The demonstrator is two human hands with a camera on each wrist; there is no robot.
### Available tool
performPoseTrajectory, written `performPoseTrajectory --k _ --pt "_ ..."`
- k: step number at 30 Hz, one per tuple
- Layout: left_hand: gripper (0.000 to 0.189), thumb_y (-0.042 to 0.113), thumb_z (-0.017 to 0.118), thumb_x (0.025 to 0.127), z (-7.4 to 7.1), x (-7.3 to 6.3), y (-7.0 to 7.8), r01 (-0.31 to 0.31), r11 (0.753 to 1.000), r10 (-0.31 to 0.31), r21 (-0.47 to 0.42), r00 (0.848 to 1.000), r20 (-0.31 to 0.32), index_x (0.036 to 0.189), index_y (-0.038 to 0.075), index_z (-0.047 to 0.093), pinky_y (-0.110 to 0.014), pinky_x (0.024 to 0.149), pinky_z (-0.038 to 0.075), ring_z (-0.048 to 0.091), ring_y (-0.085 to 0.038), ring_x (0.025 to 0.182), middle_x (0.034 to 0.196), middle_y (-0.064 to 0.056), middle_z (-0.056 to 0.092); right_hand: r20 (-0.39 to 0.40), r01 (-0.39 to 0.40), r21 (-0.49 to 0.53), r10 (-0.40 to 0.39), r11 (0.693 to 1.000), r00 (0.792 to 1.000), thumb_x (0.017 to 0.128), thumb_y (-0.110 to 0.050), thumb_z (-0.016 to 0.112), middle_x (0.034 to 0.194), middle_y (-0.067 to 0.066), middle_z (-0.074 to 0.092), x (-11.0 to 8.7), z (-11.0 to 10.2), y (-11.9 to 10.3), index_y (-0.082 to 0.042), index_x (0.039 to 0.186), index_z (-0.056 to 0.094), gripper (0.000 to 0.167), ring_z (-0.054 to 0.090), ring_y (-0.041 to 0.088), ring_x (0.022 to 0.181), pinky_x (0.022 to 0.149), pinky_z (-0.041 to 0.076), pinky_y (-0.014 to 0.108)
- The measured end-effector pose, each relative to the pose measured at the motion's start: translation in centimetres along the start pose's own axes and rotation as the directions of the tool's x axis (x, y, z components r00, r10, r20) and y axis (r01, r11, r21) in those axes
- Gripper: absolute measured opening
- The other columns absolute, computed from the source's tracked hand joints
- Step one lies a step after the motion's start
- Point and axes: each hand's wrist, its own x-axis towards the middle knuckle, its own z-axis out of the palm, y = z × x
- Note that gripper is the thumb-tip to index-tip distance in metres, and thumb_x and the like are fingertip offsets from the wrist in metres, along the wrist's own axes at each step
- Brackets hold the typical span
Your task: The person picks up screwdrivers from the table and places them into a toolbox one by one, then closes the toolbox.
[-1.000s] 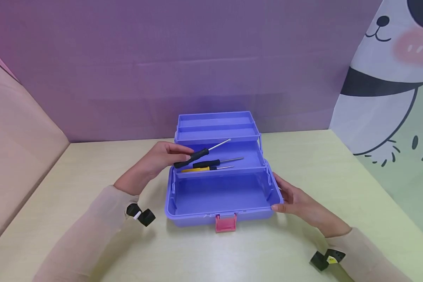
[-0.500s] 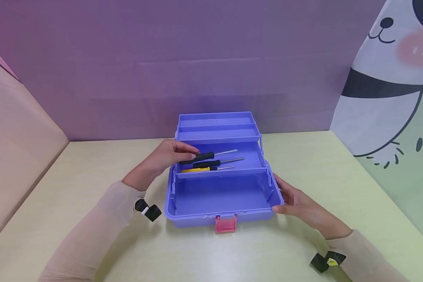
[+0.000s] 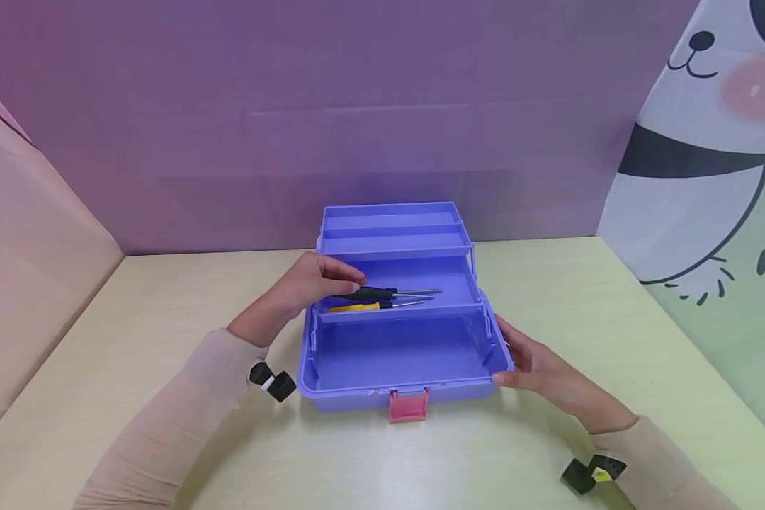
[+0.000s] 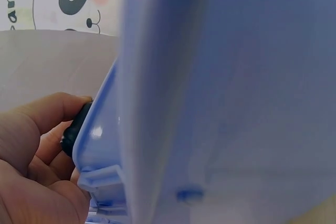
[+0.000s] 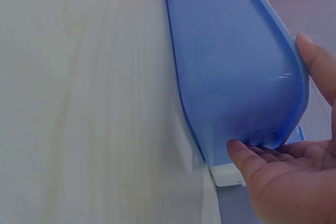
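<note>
A purple-blue toolbox (image 3: 403,401) stands open, its trays stepped up toward the back. My left hand (image 3: 306,285) reaches over the left end of the middle tray (image 3: 443,273) and holds a black screwdriver by its handle end. In the left wrist view that black handle (image 4: 76,130) shows between thumb and fingers. A second black screwdriver lies close against it, so their black handles (image 3: 379,293) overlap and are hard to tell apart. In front of them rests a yellow-handled screwdriver (image 3: 357,307). My right hand (image 3: 538,361) grips the box's right front corner, also visible as a blue wall (image 5: 236,66) in the right wrist view.
A pink latch (image 3: 409,406) hangs at the box's front. Behind the middle tray rises an upper tray (image 3: 392,237). The pale wooden table (image 3: 166,304) runs back to a purple wall (image 3: 357,106); a panda picture (image 3: 688,184) stands at the right.
My left hand has moved right and slightly down, bringing the tilted screwdriver down to lie level beside the other black one in the middle tray. My right hand has stayed at the box corner.
</note>
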Motion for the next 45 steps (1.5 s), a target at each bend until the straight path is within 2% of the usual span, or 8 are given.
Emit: performPoseTrajectory --k 9,20,31,37,40,45 --pt "0.023 0.009 0.069 0.085 0.4 -0.1 0.5 -0.039 0.997 0.033 0.07 0.997 0.074 0.106 0.001 0.071 -0.033 0.085 0.053 0.067 -0.021 0.093 0.099 -0.011 0.071 0.001 0.004 0.006 -0.004 1.0 1.0 0.087 -0.01 0.066 0.156 0.022 0.004 0.0 -0.1 0.1 -0.006 0.151 0.001 0.092 0.027 0.047 0.132 0.094 0.045 0.023" --pt "0.021 0.008 0.069 0.085 0.8 -0.1 0.6 -0.046 0.993 0.039 0.106 0.997 0.07 0.105 0.003 0.072 -0.034 0.086 0.053 0.065 -0.022 0.096 0.1 -0.01 0.071 0.008 0.009 0.005 -0.009 1.0 1.0 0.087 -0.01 0.065 0.156 0.021 0.004 -0.1 -0.3 0.2 -0.007 0.152 0.001 0.091 0.027 0.046 0.132 0.094 0.046 0.023" --pt "0.021 0.001 0.069 0.083 1.0 -0.1 0.3 -0.13 0.983 0.121 0.131 0.99 0.076 0.104 0.001 0.072 -0.031 0.078 0.056 0.067 -0.022 0.09 0.101 -0.012 0.07 0.003 0.012 0.01 -0.012 1.0 1.0 0.088 -0.01 0.065 0.156 0.02 0.004 -0.1 -0.2 0.2 -0.007 0.152 0.001 0.09 0.028 0.045 0.132 0.095 0.044 0.023" --pt "0.021 -0.001 0.069 0.081 1.2 -0.1 0.0 -0.191 0.963 0.18 0.19 0.981 0.074 0.102 0.001 0.072 -0.029 0.072 0.056 0.067 -0.02 0.086 0.1 -0.012 0.07 0.005 0.018 0.009 -0.018 1.0 1.0 0.088 -0.01 0.065 0.156 0.021 0.005 -0.1 -0.2 0.1 -0.007 0.152 0.001 0.09 0.029 0.045 0.131 0.096 0.044 0.023" --pt "0.021 0.0 0.069 0.081 1.2 -0.1 0.0 -0.189 0.963 0.178 0.193 0.981 0.072 0.102 0.001 0.072 -0.028 0.071 0.056 0.067 -0.019 0.084 0.099 -0.012 0.071 0.006 0.02 0.007 -0.02 1.0 1.0 0.088 -0.009 0.065 0.156 0.021 0.004 -0.1 -0.2 0.1 -0.006 0.152 0.001 0.09 0.029 0.045 0.131 0.095 0.044 0.023" --pt "0.02 0.0 0.068 0.082 1.2 -0.1 -0.2 -0.148 0.978 0.14 0.148 0.988 0.064 0.101 0.001 0.072 -0.027 0.069 0.056 0.066 -0.019 0.081 0.1 -0.012 0.07 0.002 0.015 0.004 -0.015 1.0 1.0 0.088 -0.01 0.065 0.156 0.021 0.005 -0.1 -0.2 0.1 -0.006 0.152 0.002 0.09 0.028 0.046 0.131 0.095 0.044 0.023"
